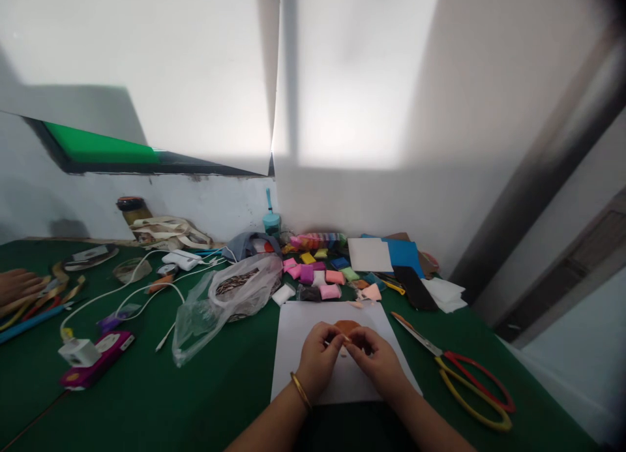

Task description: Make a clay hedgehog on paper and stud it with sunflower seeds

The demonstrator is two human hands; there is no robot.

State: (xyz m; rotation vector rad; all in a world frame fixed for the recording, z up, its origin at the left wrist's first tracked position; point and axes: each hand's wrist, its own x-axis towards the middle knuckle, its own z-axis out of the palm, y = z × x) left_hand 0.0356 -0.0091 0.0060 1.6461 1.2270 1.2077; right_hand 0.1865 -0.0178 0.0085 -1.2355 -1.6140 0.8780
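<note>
The small pale piece (347, 339) could squash or drop onto the white paper (288, 374) if the pinch is uneven. It sits over the paper's middle, between the nearly closed fingers of the left hand (317, 357) and right hand (380, 357); the brown disc (347, 324) shows over the paper's far half.

Pinched piece (347, 339) mostly hidden, orange disc (347, 324) part-covered; co-worker's hand (18, 286) cropped
</note>
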